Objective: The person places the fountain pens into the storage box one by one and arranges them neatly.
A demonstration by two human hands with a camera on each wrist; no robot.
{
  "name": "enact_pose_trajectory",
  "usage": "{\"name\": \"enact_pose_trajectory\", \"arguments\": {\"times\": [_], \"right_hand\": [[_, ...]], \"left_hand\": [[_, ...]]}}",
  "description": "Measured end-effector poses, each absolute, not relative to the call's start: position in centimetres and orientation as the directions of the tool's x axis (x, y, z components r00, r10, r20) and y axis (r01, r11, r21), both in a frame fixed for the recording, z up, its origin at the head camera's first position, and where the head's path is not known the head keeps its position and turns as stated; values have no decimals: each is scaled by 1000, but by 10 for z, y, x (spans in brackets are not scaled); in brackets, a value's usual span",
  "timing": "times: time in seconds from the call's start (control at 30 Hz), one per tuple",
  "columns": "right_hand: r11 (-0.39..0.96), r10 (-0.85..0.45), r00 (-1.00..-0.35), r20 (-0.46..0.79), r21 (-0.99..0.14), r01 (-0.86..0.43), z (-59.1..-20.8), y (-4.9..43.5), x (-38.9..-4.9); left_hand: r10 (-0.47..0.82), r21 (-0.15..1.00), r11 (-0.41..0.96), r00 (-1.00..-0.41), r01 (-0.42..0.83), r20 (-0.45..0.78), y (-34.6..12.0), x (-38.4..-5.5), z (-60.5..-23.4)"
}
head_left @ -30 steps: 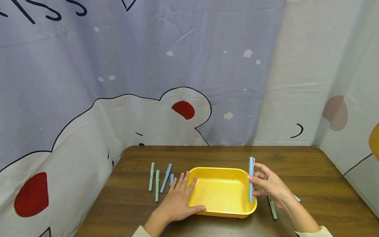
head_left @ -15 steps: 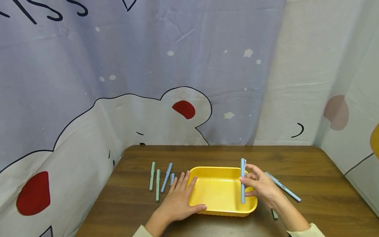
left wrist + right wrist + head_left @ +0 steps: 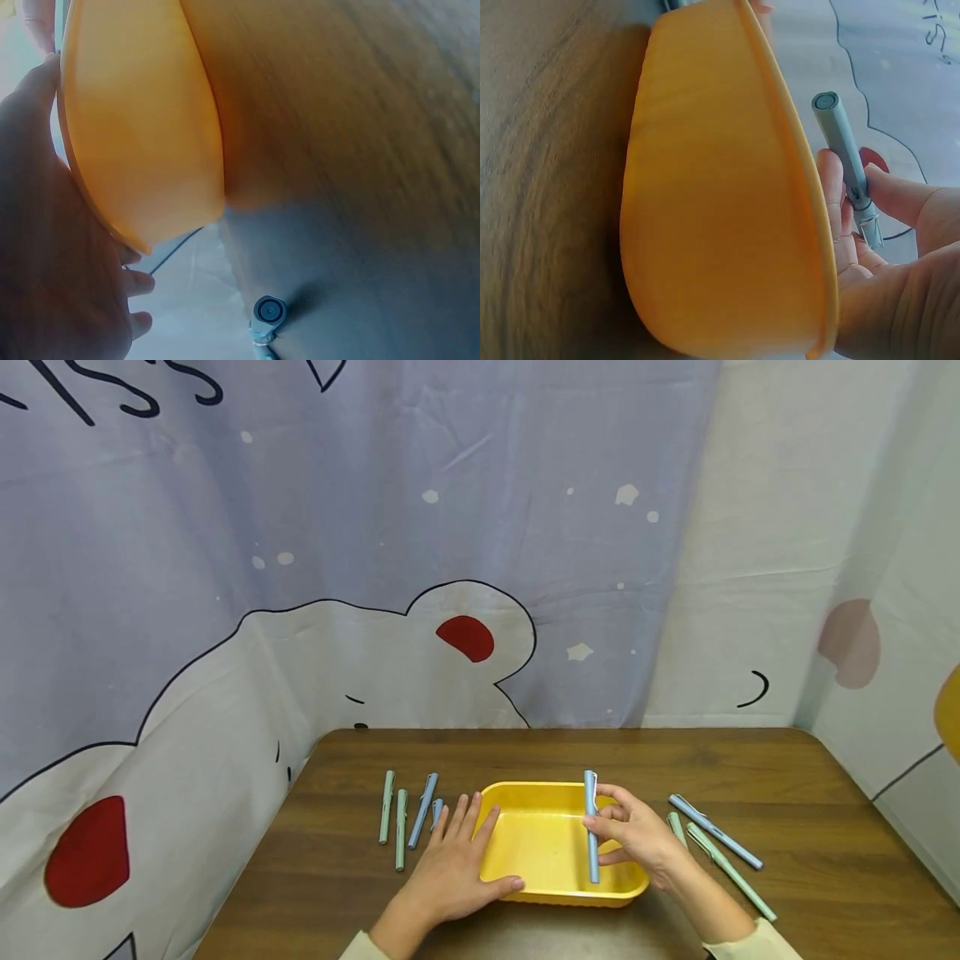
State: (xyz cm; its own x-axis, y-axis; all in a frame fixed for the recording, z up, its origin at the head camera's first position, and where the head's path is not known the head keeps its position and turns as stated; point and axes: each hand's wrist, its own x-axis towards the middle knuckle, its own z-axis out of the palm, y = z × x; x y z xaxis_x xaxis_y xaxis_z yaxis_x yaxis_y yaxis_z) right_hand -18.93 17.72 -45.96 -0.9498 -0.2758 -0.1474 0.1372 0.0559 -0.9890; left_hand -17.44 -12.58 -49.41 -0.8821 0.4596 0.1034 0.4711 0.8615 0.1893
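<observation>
Held upright over the right part of the yellow tray (image 3: pixel 536 852) is a light blue pen (image 3: pixel 591 827) with a metal clip. My right hand (image 3: pixel 637 835) pinches it between thumb and fingers; the right wrist view shows the same pen (image 3: pixel 844 146) above the tray's rim. My left hand (image 3: pixel 455 868) rests with spread, straight fingers over the tray's left rim, its thumb along the front edge. Beside those fingertips lies a short visible piece of a blue pen (image 3: pixel 437 811), the rest hidden by the hand.
Left of the tray lie two green pens (image 3: pixel 401 831) and another blue pen (image 3: pixel 423 810). Right of it, a blue pen (image 3: pixel 716 832) and two green pens (image 3: pixel 731 871) lie on the wooden table (image 3: pixel 817 827), partly behind my right arm. A printed cloth (image 3: pixel 600 568) hangs behind.
My right hand has carried the blue pen leftward, from the tray's right rim to over its inside. The pens on the right are less covered by the arm. My left hand stays put.
</observation>
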Motion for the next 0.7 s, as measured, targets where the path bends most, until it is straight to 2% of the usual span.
{"name": "enact_pose_trajectory", "arguments": {"times": [0.4,0.7], "right_hand": [[51,-336,-929,-155,-988,146,-470,154,-193],[42,-319,-932,-172,-985,167,-474,139,-197]], "left_hand": [[444,220,867,-893,448,71,-125,-174,-493],[443,224,867,-894,445,61,-125,-174,-492]]}}
